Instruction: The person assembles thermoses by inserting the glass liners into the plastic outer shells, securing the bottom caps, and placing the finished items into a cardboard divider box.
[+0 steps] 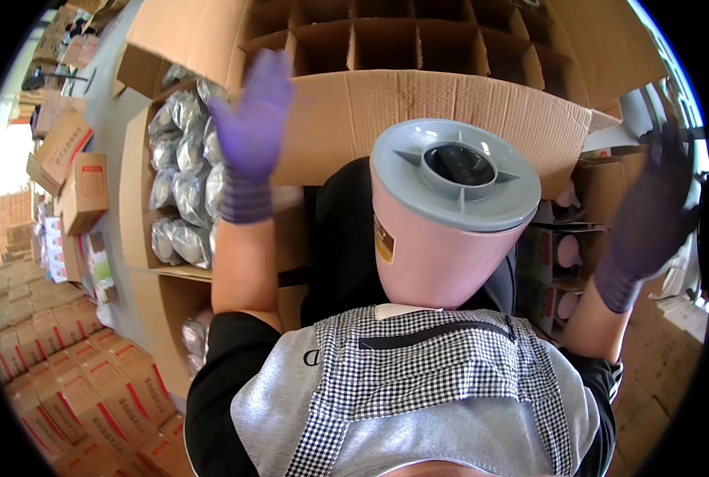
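A pink tapered container (446, 262) with a grey ribbed round end (402, 163) and a black centre stands upright at my lap, against my checked apron (434, 366). Neither hand touches it. My left hand (255, 119), in a purple glove, is raised left of it, fingers stretched and a little blurred, in front of the flap of a divided cardboard box (418, 87). Out to the right, my right hand (652, 191) wears a darker-looking purple glove. Its fingers point away from me, apart and partly blurred, and nothing shows in its grasp.
Left of my legs, an open carton (135, 199) holds several plastic-wrapped silvery pieces (189, 179). Pink round-ended pieces (567, 250) sit in a carton at my right. Cardboard boxes (112, 374) are stacked at the lower left, with loose cartons (84, 191) beyond.
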A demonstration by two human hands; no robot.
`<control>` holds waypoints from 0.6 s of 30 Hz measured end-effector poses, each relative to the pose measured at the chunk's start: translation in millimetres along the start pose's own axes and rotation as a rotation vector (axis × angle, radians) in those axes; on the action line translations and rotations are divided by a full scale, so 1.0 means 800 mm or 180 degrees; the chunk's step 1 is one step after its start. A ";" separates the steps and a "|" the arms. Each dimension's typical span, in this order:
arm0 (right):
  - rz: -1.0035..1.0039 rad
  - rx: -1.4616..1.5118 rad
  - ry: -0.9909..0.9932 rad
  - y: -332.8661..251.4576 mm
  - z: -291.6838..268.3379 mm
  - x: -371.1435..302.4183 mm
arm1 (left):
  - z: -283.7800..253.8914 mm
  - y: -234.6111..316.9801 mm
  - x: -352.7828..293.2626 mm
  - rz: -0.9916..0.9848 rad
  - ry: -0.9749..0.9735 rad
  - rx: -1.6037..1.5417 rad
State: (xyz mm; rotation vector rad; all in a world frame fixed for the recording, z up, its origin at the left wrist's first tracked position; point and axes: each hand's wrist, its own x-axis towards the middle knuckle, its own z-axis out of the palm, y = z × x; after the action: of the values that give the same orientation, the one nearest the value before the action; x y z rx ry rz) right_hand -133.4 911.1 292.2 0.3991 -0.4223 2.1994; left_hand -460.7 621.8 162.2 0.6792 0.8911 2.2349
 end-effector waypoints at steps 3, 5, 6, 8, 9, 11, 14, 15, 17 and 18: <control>-0.0321 -0.4138 -0.0870 0.019 0.015 -0.009 | 0.018 0.011 0.018 0.0309 0.0419 0.0183; 0.0067 -0.5677 -0.1701 0.066 0.010 -0.024 | 0.094 -0.055 0.010 -0.0681 -0.0239 -0.0373; 0.0241 -0.5905 -0.1876 0.083 0.006 -0.032 | 0.132 -0.087 0.012 -0.1180 -0.0641 -0.0655; 0.0286 -0.6064 -0.2010 0.093 0.001 -0.037 | 0.144 -0.096 0.010 -0.1398 -0.1139 -0.0921; 0.0144 -0.6070 -0.1989 0.093 0.002 -0.035 | 0.126 -0.090 0.014 -0.1144 -0.1247 -0.0841; -0.0304 -0.5980 -0.1805 0.089 0.019 -0.030 | 0.096 -0.086 0.011 -0.0795 -0.0864 -0.0960; -0.0910 -0.5731 -0.1197 0.094 0.057 -0.034 | 0.086 -0.065 0.005 -0.0355 -0.0663 -0.0515; -0.1012 -0.5659 -0.1067 0.100 0.065 -0.041 | 0.090 -0.063 0.006 -0.0157 -0.0729 -0.0155; -0.0679 -0.6185 -0.1406 0.110 0.056 -0.052 | 0.097 -0.061 0.007 0.0255 -0.0843 0.0573; -0.0498 -0.6425 -0.1784 0.112 0.041 -0.054 | 0.099 -0.061 0.003 0.0147 -0.1031 0.0932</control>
State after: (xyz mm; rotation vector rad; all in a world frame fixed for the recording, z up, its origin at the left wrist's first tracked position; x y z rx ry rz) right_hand -174.4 814.7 288.4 -0.1467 -2.3266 0.5979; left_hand -392.9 684.2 177.2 1.1687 1.0506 1.9715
